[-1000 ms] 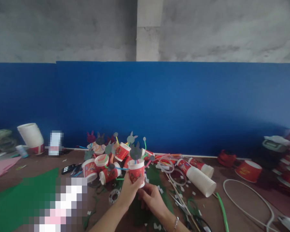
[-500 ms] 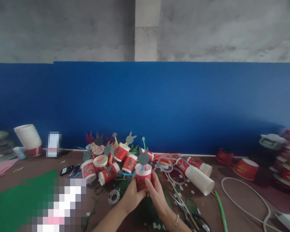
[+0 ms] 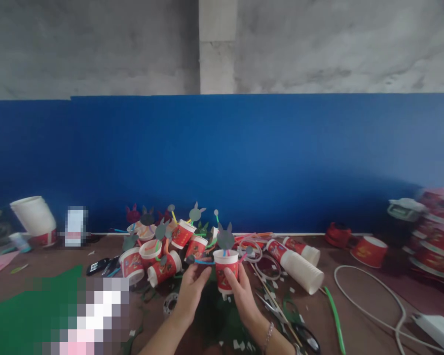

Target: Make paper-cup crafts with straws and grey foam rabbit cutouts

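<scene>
A red paper cup [image 3: 226, 271] with a white rim is upright in front of me. From it rises a grey cut-out head [image 3: 226, 238] with pointed ears, and a blue straw [image 3: 204, 262] and a pink straw stick out at its sides, tipped with dark discs. My right hand [image 3: 244, 295] grips the cup from the right, thumb across its front. My left hand [image 3: 192, 292] is apart from the cup's left side, thumb and fingers spread just under the blue straw; whether its fingertips touch the straw I cannot tell.
Several similar cups with straws and cut-outs [image 3: 165, 267] pile up at the left. Stacked cups [image 3: 302, 271], scissors [image 3: 281, 311] and a green straw [image 3: 334, 319] lie right of my hands. Green paper [image 3: 33, 305] spreads at left; a white cable and adapter [image 3: 435, 329] lie at right.
My left hand has let go of the cup and moved left below the blue straw. The right hand keeps the cup, now slightly higher and further right. The view has shifted slightly.
</scene>
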The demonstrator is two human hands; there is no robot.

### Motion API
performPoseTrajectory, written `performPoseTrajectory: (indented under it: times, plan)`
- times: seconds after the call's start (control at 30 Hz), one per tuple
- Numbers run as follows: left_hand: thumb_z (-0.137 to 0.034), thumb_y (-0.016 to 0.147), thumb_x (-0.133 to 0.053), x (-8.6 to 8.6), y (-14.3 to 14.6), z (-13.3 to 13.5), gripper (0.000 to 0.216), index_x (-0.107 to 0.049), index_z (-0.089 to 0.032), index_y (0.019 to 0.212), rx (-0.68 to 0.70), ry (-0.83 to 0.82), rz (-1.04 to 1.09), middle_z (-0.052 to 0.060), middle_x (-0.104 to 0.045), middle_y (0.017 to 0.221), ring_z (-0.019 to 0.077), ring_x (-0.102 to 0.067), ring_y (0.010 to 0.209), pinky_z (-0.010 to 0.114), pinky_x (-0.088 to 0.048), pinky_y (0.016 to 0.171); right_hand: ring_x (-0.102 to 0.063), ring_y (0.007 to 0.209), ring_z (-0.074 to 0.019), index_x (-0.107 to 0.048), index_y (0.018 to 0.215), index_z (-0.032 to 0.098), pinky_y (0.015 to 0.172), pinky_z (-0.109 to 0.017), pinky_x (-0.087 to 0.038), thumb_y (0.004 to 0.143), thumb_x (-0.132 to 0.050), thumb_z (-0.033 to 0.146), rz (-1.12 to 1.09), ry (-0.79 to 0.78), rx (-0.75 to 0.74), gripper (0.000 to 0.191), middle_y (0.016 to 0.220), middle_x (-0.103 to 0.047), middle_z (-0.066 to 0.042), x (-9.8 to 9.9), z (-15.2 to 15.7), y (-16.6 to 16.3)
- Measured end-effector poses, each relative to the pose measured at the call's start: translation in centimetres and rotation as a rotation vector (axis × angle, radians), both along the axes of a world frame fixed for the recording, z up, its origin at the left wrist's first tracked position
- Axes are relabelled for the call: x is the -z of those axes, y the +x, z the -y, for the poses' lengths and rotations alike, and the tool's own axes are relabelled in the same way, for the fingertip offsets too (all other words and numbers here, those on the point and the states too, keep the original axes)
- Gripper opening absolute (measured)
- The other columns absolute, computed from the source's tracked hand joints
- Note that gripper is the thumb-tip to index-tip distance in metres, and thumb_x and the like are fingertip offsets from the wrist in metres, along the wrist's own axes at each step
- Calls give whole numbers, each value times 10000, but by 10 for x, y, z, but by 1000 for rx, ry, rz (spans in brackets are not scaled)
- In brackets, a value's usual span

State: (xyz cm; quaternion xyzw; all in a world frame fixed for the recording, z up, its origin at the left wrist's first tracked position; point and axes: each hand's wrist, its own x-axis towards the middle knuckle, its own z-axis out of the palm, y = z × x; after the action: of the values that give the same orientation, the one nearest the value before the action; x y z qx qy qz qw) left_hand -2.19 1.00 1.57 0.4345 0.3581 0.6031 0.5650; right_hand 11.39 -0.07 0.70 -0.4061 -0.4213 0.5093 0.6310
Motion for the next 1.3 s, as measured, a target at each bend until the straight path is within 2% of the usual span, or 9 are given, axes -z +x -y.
performPoseTrajectory:
  times: [0.13,0.33,0.47,0.6,0.73,0.93,1.13,1.3]
  plan:
    - [-306,616,-789,3,-3,-2,288,-700,-145,837,12,-112,165,56,-726,798,205,-664,785,337,-478,827,-536,1130,-261,-544,1218,209,968,-373,-420,755,-652,448,-45,6,-55,532,1179,-630,-73,3,-2,1]
    - [-310,570,-825,-3,-7,-1,309,-716,-133,799,178,-167,259,42,-712,671,163,-660,700,273,-488,756,-583,1059,-259,-586,1172,209,939,-381,-436,741,-666,460,-118,11,-144,506,1120,-667,-70,4,0,0]
    - [-292,570,-831,-4,-8,0,289,-708,-134,778,215,-171,301,32,-711,673,138,-651,689,245,-485,744,-578,1074,-258,-605,1146,221,935,-369,-439,720,-680,474,-147,-19,-132,501,1129,-666,-58,3,1,0]
    - [-215,598,-817,-5,-8,2,332,-694,-138,896,244,-183,334,47,-720,755,138,-654,728,254,-483,768,-593,1049,-268,-616,1132,205,930,-378,-445,712,-678,489,-164,-37,-117,510,1106,-676,-59,3,1,0]
    - [-201,607,-807,-5,-8,3,339,-688,-144,919,210,-167,308,47,-716,775,141,-647,723,261,-485,752,-588,1058,-271,-619,1131,203,928,-384,-448,699,-689,489,-178,-45,-117,523,1113,-673,-60,3,0,-1]
    - [-252,614,-802,-1,-7,1,286,-702,-137,855,191,-141,216,49,-707,759,164,-634,717,294,-471,764,-580,1077,-269,-616,1136,205,948,-385,-432,692,-698,489,-187,-56,-117,533,1135,-665,-63,7,0,-1]
    - [-251,618,-792,-7,-5,2,198,-696,-140,751,129,-85,128,15,-674,670,135,-583,632,257,-451,683,-584,1070,-280,-619,1117,188,925,-384,-446,680,-697,510,-166,-65,-104,548,1130,-666,-75,5,0,-1]
    - [-314,667,-757,-6,-4,3,205,-669,-137,720,126,-61,77,18,-656,674,144,-566,652,261,-431,688,-583,1069,-268,-607,1137,186,938,-377,-437,702,-685,492,-178,-60,-95,538,1130,-663,-74,4,0,-1]
